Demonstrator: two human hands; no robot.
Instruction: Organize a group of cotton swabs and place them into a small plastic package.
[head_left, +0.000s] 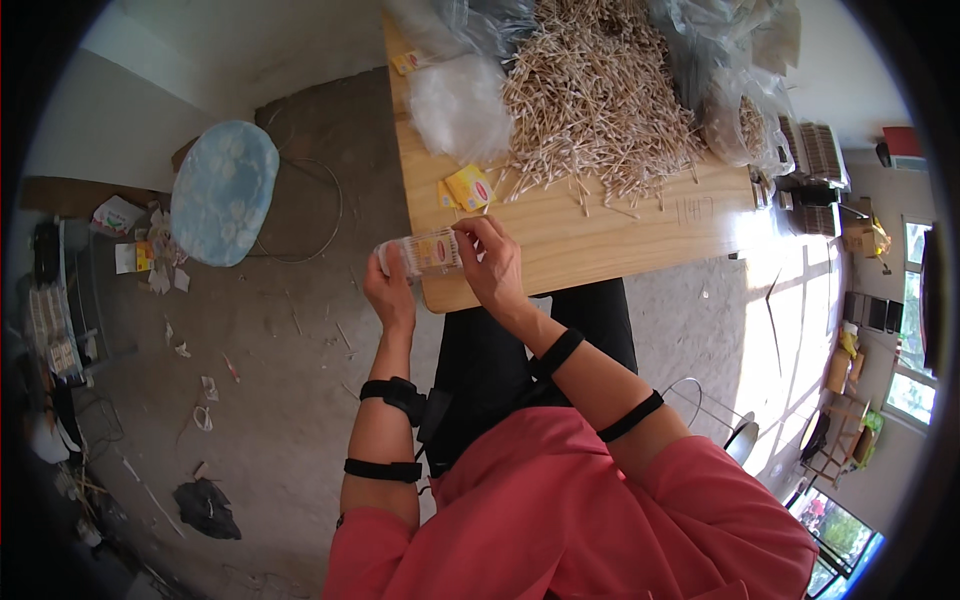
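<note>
Over the near left corner of the wooden table (570,240), both my hands hold a clear plastic pack (425,252) of cotton swabs with a yellow label. My left hand (392,288) is closed round its left end, thumb on top. At the right end, the fingers of my right hand (490,262) pinch the pack's edge. Just beyond lie a few yellow printed cards (467,188). A big heap of loose cotton swabs (600,110) covers the far part of the table, beside a bunch of clear plastic bags (458,108).
A stool with a pale blue patterned seat (224,193) stands left of the table. Large plastic bags (735,110) flank the heap on the right. A black bag (208,508) and scraps lie on the concrete floor. Shelves with goods (60,320) line the far left.
</note>
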